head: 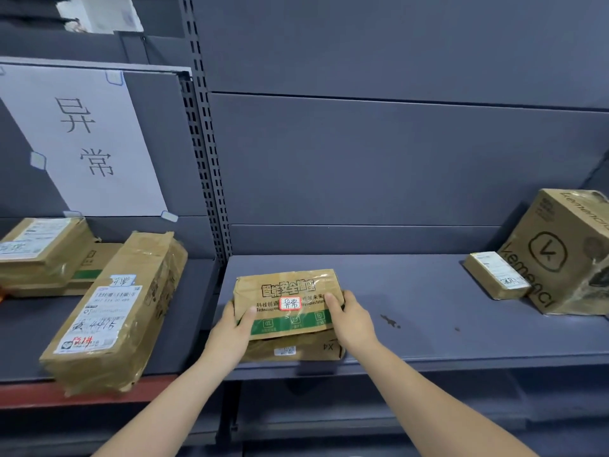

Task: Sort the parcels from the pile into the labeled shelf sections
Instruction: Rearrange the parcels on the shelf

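The grey shelf [428, 328] runs across the view in two bays split by a slotted upright [211, 179]. The left bay carries a white sign [82, 140] reading 异常 and already holds a long taped parcel [112, 315] jutting over the front lip, with flatter parcels [43, 255] stacked behind it. Far right in the other bay sit a large printed carton [566, 255] and a small parcel [494, 275] leaning against it.

The parcel in hand [290, 311] rests near the front edge of the right bay, just beside the upright, and its small red-bordered tag reads 异常 — the same characters as the sign. So the main risk, as I judge it, is misfiling: released here, it lies one bay off from its label.

Both hands clamp it from the sides. The left hand [235, 328] has its thumb on the top face and fingers curled round the left end; the right hand [349, 319] mirrors that on the right end. The box looks crushed and loosely taped — squeezing could buckle it, and a sideways carry could knock the overhanging long parcel off.
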A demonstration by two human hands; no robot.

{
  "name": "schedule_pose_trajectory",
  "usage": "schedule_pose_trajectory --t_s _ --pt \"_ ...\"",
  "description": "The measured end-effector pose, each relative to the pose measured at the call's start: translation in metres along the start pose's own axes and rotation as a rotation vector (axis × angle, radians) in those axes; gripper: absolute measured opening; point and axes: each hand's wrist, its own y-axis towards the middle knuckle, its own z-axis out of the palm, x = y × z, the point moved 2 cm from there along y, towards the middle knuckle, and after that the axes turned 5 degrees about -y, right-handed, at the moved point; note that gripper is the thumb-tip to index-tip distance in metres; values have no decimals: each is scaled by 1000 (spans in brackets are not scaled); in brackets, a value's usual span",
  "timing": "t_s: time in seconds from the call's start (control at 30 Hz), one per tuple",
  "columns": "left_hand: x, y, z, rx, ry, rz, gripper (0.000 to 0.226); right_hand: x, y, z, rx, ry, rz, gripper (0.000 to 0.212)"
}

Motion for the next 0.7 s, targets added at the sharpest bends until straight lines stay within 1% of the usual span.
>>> schedule_pose_trajectory --t_s 0.27,0.5,0.63,0.7 --pt "2 -5 -8 54 -30 -22 60 8 -17 -11 -25 -30 -67 40" --pt "-3 -21 -9 38 -104 -29 60 12 -36 -17 -63 20 -114 40" --pt "-5 -27 -11 24 -109 -10 56 9 -44 -16 -77 19 -124 42" --pt "-6 -32 -12 13 -126 13 58 8 -49 -17 -96 24 -144 43"
